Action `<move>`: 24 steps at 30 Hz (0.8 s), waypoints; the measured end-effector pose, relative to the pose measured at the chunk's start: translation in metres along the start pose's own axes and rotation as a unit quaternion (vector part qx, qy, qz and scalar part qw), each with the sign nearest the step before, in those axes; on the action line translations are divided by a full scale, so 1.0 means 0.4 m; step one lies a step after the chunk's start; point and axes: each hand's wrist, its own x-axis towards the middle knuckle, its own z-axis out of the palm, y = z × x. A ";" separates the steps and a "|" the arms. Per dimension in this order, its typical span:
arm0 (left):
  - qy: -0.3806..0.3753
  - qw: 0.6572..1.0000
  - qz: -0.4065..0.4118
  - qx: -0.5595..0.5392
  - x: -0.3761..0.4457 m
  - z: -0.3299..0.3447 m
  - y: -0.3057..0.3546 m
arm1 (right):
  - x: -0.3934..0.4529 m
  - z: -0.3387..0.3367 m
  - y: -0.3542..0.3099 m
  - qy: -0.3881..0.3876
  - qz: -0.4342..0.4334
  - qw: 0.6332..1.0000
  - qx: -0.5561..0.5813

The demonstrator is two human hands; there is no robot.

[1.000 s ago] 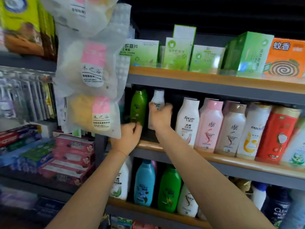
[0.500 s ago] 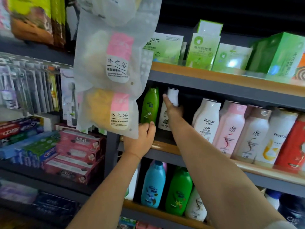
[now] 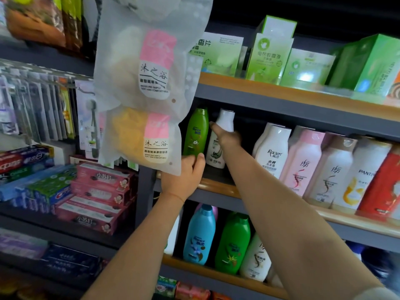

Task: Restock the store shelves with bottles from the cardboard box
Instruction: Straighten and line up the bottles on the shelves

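Note:
A green shampoo bottle (image 3: 195, 133) and a white bottle (image 3: 224, 124) stand upright side by side at the left end of the middle shelf (image 3: 216, 187). My left hand (image 3: 184, 176) grips the green bottle at its base, thumb on the front, with its fingers partly hidden behind a hanging bag. My right hand (image 3: 227, 137) reaches deep into the shelf and holds the white bottle at mid-height, with the thumb between the two bottles and the fingers hidden round its right side. No cardboard box is in view.
A hanging plastic bag of bath sponges (image 3: 142, 94) dangles in front of the shelf's left end. More shampoo bottles (image 3: 303, 161) fill the middle shelf to the right. Blue (image 3: 200, 234) and green bottles stand below, green boxes (image 3: 268, 55) above, toothpaste cartons (image 3: 97, 191) at left.
My right hand has slid further into the shelf along the white bottle, which now stands deeper and closer to the green one. The view has shifted left. My left hand stays at the green bottle's base.

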 end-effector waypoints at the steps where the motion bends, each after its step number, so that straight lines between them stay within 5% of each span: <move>1: -0.001 1.000 -0.001 0.004 0.000 -0.001 0.001 | -0.009 -0.005 0.000 -0.005 0.000 1.000 -0.002; 8: -0.087 0.984 -0.123 -0.095 0.019 -0.016 0.022 | -0.119 -0.061 0.005 -0.043 -0.027 0.999 0.004; 15: -0.173 0.893 -0.234 -0.342 0.105 -0.044 0.140 | -0.180 -0.093 0.032 -0.098 -0.086 0.991 0.015; 24: -0.216 0.864 -0.272 -0.366 0.112 -0.012 0.187 | -0.253 -0.163 0.053 -0.095 -0.213 0.962 -0.139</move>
